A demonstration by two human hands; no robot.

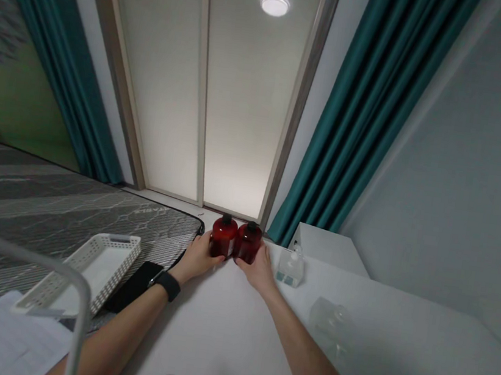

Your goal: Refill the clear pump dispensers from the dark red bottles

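At the far end of the white table [222, 331] two red bottles with dark tops are side by side, their bodies touching or nearly so. My left hand [197, 258], below a black wristwatch, is wrapped round the left red bottle [224, 233]. From the other side, my right hand [260, 270] grips the right red bottle [249, 241]. Both bottles look upright. Just right of my right hand stands a small clear bottle [290, 266]. Nearer to me on that side is a clear plastic container [330, 318], whose exact kind I cannot make out.
A white box-shaped piece [330, 247] stands at the table's back right. Left of the table, a white perforated basket [123, 263], a black flat item [136, 286] and printed papers [3, 342] lie on a grey patterned bed. A pale curved bar [81, 313] crosses the left foreground.
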